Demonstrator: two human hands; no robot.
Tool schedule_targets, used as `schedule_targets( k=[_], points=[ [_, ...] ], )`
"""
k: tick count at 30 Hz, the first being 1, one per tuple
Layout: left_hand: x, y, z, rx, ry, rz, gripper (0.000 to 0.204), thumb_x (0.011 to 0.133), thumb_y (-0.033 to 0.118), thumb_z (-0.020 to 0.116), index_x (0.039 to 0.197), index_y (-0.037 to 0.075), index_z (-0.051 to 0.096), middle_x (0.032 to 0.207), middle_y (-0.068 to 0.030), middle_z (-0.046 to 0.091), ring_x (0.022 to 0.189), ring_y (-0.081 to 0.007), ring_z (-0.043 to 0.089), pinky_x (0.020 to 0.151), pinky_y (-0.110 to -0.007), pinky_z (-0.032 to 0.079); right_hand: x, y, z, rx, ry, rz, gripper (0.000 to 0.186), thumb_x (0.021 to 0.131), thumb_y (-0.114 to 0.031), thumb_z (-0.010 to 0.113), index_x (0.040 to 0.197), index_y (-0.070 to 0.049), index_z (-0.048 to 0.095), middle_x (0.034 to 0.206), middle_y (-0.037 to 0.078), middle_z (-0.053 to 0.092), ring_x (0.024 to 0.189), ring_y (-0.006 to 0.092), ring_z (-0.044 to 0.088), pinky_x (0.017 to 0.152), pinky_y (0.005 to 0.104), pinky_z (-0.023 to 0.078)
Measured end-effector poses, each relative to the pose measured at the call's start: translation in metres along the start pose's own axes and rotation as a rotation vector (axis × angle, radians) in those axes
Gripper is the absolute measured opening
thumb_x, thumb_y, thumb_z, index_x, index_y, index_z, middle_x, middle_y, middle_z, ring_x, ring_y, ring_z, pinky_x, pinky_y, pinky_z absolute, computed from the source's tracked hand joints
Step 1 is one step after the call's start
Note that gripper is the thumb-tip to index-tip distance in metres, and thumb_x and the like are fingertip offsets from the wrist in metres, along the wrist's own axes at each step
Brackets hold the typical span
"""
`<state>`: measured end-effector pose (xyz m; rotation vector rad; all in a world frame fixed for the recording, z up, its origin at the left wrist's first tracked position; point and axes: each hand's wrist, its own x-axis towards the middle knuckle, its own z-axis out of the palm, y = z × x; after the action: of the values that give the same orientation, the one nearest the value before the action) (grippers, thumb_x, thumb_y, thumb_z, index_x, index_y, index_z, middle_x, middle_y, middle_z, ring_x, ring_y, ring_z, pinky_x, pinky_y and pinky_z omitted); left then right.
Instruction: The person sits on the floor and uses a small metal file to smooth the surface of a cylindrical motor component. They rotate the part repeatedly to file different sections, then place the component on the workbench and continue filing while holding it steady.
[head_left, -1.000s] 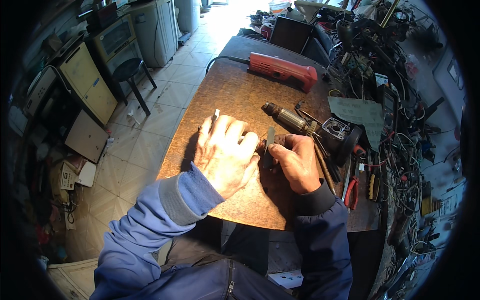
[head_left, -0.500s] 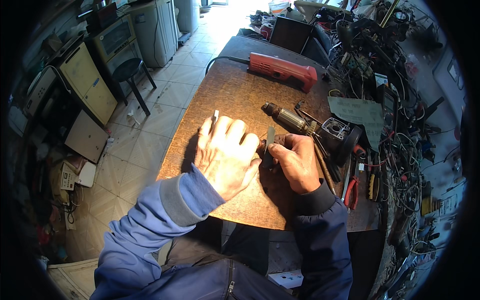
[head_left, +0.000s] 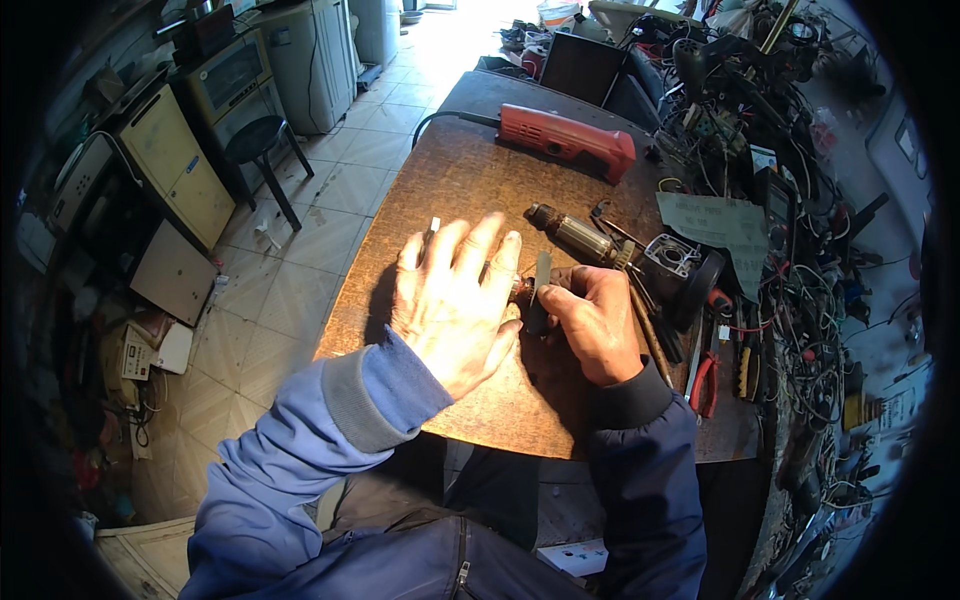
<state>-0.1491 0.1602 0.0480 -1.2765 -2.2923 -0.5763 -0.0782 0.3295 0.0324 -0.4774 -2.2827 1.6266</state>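
My left hand [head_left: 450, 315] lies over a motor part, probably an armature [head_left: 522, 289], with its fingers stretched out and spread. Most of that part is hidden beneath the palm and fingers; only a coppery end shows at the right. A small pale tip [head_left: 435, 225] pokes out beyond the fingers. My right hand [head_left: 600, 325] is closed, pinching a narrow grey-green strip of sandpaper [head_left: 542, 270] between thumb and fingers, up against the coppery end. Behind my right hand another armature [head_left: 578, 236] lies on the wooden table [head_left: 430, 190].
A red power tool body [head_left: 565, 142] with a black cord lies at the table's far side. To the right are a metal gear housing [head_left: 672, 257], a green-grey sheet [head_left: 712, 225], red-handled pliers [head_left: 705, 385] and heaped wires [head_left: 810, 320]. A black stool [head_left: 258, 140] stands left.
The fingers of my left hand have straightened and slid forward over the motor part, where before they were bent. My right hand and the strip have hardly moved.
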Motion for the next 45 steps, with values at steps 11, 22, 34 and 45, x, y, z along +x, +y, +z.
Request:
schedule_targets(
  k=[11, 22, 34, 45],
  points=[
    [0.001, -0.005, -0.001, -0.022, -0.019, 0.038, 0.033, 0.072, 0.028, 0.077, 0.098, 0.010, 0.066, 0.099, -0.0073, 0.064, 0.099, -0.0267, 0.059, 0.094, -0.045, 0.041, -0.003, -0.005, -0.002, 0.037, -0.030, 0.083, 0.019, 0.080, -0.011, 0.060, 0.069, 0.005, 0.062, 0.062, 0.004, 0.058, 0.055, 0.0094, 0.053, 0.051, 0.0252, 0.041],
    [0.013, -0.010, -0.011, 0.054, -0.087, 0.066, 0.036, 0.069, 0.035, 0.079, 0.095, 0.012, 0.067, 0.094, -0.0079, 0.064, 0.103, -0.0283, 0.058, 0.102, -0.054, 0.036, -0.001, -0.003, 0.000, 0.064, -0.015, 0.036, 0.020, 0.077, -0.009, 0.058, 0.069, 0.008, 0.063, 0.058, 0.006, 0.059, 0.054, 0.0103, 0.054, 0.049, 0.0274, 0.043],
    [0.017, -0.019, -0.013, -0.135, -0.248, 0.115, 0.045, 0.067, 0.035, 0.080, 0.101, 0.008, 0.067, 0.106, -0.0105, 0.066, 0.112, -0.0311, 0.057, 0.102, -0.053, 0.036, -0.003, -0.001, -0.004, 0.038, -0.025, 0.006, 0.021, 0.077, -0.012, 0.059, 0.070, 0.008, 0.063, 0.060, 0.006, 0.059, 0.054, 0.0104, 0.054, 0.049, 0.0270, 0.044],
    [0.012, -0.016, -0.008, -0.063, -0.205, 0.119, 0.048, 0.068, 0.037, 0.079, 0.102, 0.006, 0.065, 0.107, -0.0116, 0.064, 0.110, -0.0307, 0.057, 0.105, -0.053, 0.033, -0.005, -0.009, -0.004, 0.044, -0.044, 0.056, 0.019, 0.081, -0.012, 0.062, 0.071, 0.004, 0.062, 0.062, 0.003, 0.056, 0.054, 0.0092, 0.051, 0.051, 0.0248, 0.040]
  ],
)
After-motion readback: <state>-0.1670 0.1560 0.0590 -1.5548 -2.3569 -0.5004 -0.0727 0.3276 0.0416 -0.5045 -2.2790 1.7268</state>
